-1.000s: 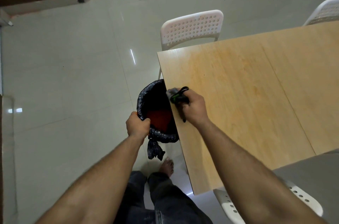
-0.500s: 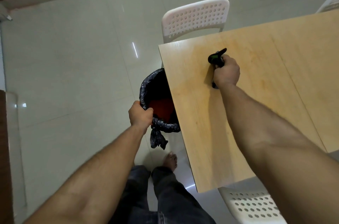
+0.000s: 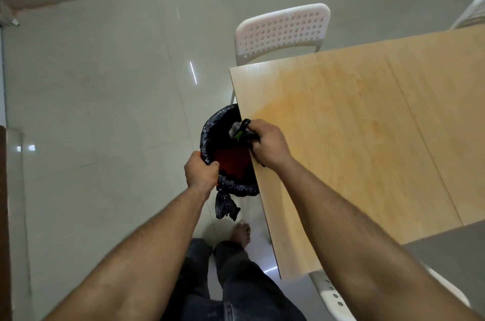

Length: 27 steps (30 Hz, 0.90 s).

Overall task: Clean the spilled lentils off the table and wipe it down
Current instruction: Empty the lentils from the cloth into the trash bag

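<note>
Back from the middle of the tabletop, where it had been half a second before, the right hand (image 3: 267,146) had swept to the left edge, above the bin (image 3: 225,152). Its fingers were curled tight round a dark cloth (image 3: 242,131) with a green patch, bunched at the very lip of the table (image 3: 354,136). No lentils could be made out on the wood; if any remained they were too small to tell. An orange-tinted smear lay across the near-left part of the tabletop.

The bin, lined with a black bag, sat tucked under that left edge, something red showing inside. The left hand (image 3: 200,172) gripped its rim, fingers wrapped over the liner.

To do this stroke well, the cloth probably had to carry right past the edge, so the sweepings dropped into the bag rather than onto the floor, while the bin was held snug beneath. White chairs (image 3: 283,29) stood at the far end and near corner.
</note>
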{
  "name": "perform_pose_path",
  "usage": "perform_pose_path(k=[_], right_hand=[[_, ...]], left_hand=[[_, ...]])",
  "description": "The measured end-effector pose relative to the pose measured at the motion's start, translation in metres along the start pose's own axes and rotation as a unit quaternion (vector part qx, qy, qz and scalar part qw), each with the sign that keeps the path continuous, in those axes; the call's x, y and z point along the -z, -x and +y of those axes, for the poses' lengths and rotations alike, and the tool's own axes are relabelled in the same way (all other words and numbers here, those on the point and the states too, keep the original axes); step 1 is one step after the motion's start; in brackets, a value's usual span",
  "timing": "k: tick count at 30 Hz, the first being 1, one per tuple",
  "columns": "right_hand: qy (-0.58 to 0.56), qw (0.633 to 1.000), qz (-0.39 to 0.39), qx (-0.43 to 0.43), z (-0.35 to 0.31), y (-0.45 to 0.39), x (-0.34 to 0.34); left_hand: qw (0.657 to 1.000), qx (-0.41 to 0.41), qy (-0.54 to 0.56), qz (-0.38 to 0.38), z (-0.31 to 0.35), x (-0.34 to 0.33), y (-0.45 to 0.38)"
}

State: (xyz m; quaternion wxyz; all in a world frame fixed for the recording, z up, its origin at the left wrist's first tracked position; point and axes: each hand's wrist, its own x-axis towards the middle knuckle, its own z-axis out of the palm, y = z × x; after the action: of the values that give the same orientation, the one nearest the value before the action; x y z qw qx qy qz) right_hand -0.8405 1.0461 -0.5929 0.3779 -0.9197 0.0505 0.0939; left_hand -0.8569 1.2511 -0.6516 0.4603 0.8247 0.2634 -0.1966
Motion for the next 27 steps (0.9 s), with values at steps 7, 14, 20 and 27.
perform_pose_path(k=[7, 14, 20, 27], right_hand=[[-0.052, 0.994, -0.089, -0.027, -0.007, 0.037, -0.014], [-0.145, 0.973, 0.126, -0.127, 0.009, 0.066, 0.000], [-0.076, 0.968, 0.177, -0.161, -0.001, 0.100, -0.026], [-0.156, 0.955, 0.133, -0.216, -0.038, 0.092, -0.090]], left_hand=[[1.000, 0.010, 0.002, -0.003, -0.013, 0.002, 0.011], [1.000, 0.014, 0.001, -0.018, -0.030, 0.012, 0.008], [1.000, 0.003, -0.005, -0.024, -0.037, 0.021, 0.017], [0.999, 0.012, -0.014, -0.043, -0.054, 0.038, 0.009]])
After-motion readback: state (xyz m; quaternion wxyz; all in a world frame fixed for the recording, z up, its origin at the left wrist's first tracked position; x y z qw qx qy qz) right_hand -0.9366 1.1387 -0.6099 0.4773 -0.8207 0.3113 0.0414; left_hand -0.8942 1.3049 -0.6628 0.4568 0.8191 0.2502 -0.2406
